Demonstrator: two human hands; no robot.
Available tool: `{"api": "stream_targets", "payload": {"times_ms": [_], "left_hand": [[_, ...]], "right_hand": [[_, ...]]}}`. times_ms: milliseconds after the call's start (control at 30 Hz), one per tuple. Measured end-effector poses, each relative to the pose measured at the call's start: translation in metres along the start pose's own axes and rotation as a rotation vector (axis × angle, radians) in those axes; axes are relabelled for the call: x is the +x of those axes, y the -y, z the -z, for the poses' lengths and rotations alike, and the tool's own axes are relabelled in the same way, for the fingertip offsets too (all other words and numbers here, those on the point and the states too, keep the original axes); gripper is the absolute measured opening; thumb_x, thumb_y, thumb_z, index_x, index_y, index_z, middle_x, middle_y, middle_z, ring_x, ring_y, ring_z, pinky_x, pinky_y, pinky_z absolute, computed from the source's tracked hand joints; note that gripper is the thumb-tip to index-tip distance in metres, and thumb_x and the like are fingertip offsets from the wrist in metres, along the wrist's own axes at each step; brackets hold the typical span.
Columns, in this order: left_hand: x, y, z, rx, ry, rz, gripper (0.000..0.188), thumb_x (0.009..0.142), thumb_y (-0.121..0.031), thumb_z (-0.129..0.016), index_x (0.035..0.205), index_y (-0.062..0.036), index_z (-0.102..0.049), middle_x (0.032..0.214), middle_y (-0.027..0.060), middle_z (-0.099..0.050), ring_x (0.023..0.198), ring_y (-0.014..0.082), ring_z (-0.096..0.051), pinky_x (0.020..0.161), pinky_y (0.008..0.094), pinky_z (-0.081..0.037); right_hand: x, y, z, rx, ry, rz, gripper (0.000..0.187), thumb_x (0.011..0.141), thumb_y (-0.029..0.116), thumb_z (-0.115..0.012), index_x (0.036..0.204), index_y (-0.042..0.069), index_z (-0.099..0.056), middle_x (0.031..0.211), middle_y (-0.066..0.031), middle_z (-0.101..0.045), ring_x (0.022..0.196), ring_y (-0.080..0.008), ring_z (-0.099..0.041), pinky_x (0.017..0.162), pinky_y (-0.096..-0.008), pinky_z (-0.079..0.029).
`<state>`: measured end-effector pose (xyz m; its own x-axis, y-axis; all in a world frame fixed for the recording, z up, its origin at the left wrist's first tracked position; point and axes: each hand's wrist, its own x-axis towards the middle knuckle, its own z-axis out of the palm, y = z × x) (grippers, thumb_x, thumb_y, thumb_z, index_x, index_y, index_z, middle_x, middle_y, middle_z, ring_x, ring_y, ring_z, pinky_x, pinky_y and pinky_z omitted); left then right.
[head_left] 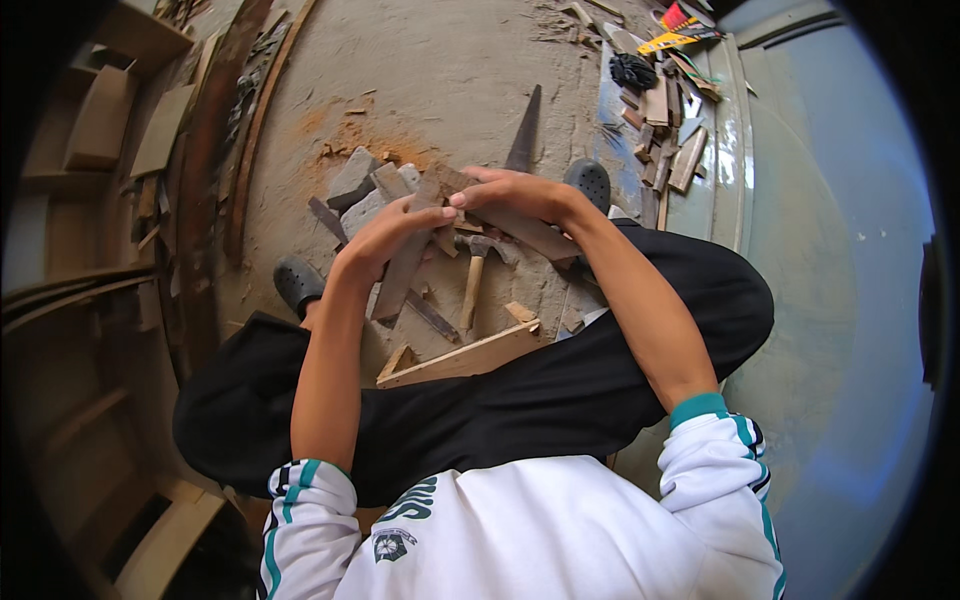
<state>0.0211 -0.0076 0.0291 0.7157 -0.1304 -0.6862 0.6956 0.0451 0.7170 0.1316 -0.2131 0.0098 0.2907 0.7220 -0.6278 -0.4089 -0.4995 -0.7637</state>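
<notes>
My left hand [392, 235] is closed on a short flat piece of wood [404, 275] that slants down toward me. A second wood piece [535, 232] is in the grip of my right hand [515, 194], slanting down to the right. The upper ends of both pieces come close together, and my thumbs nearly meet there; whether the pieces touch I cannot tell. Below and between them lies a claw hammer [473, 285] with a wooden handle. Grey broken blocks [354, 180] and wood scraps are heaped just beyond my left hand.
A saw blade [524, 128] lies on the floor beyond my right hand. Close to my legs is a wooden frame piece [465, 356]. Wood offcuts [688, 158] and a yellow-and-black tool [680, 38] are piled far right. Shelving [100, 118] and long planks [212, 150] line the left.
</notes>
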Motion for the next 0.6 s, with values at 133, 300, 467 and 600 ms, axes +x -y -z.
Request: {"api": "stream_targets", "payload": {"times_ms": [133,300,467,600], "left_hand": [[0.014,0.010,0.011,0.020,0.103,0.020,0.062,0.083,-0.049,-0.074,0.118,0.0013,-0.061,0.092,0.0072,-0.062,0.072,0.0126,-0.061,0.059,0.0269,-0.051],[0.018,0.013,0.008,-0.023,0.149,-0.003,0.047,0.087,-0.047,-0.071,0.100,-0.0024,-0.068,0.084,0.0049,-0.063,0.069,0.0120,-0.060,0.061,0.0244,-0.050],[0.018,0.017,0.012,-0.091,0.174,-0.008,0.041,0.084,-0.044,-0.073,0.096,-0.0051,-0.068,0.080,0.0046,-0.063,0.068,0.0127,-0.060,0.061,0.0262,-0.048],[0.014,0.015,0.005,-0.059,0.126,-0.050,0.039,0.087,-0.043,-0.070,0.096,-0.0056,-0.066,0.078,0.0038,-0.061,0.065,0.0128,-0.058,0.060,0.0268,-0.047]], "right_hand": [[-0.012,0.003,-0.006,-0.044,-0.107,-0.007,0.102,0.081,0.053,-0.073,0.151,-0.007,-0.032,0.118,-0.0204,-0.061,0.102,-0.0204,-0.061,0.076,-0.0296,-0.053],[-0.001,-0.004,-0.003,-0.089,-0.152,0.027,0.113,0.078,0.054,-0.075,0.157,-0.007,-0.022,0.132,-0.0245,-0.058,0.096,-0.0207,-0.064,0.074,-0.0301,-0.053],[-0.010,0.012,-0.006,0.004,-0.027,-0.012,0.107,0.080,0.041,-0.077,0.159,-0.003,-0.020,0.113,-0.0158,-0.064,0.079,-0.0173,-0.063,0.069,-0.0309,-0.053],[-0.010,0.009,-0.005,0.011,-0.020,0.007,0.092,0.082,0.037,-0.076,0.155,0.004,-0.031,0.101,-0.0095,-0.063,0.076,-0.0168,-0.062,0.067,-0.0306,-0.051]]}}
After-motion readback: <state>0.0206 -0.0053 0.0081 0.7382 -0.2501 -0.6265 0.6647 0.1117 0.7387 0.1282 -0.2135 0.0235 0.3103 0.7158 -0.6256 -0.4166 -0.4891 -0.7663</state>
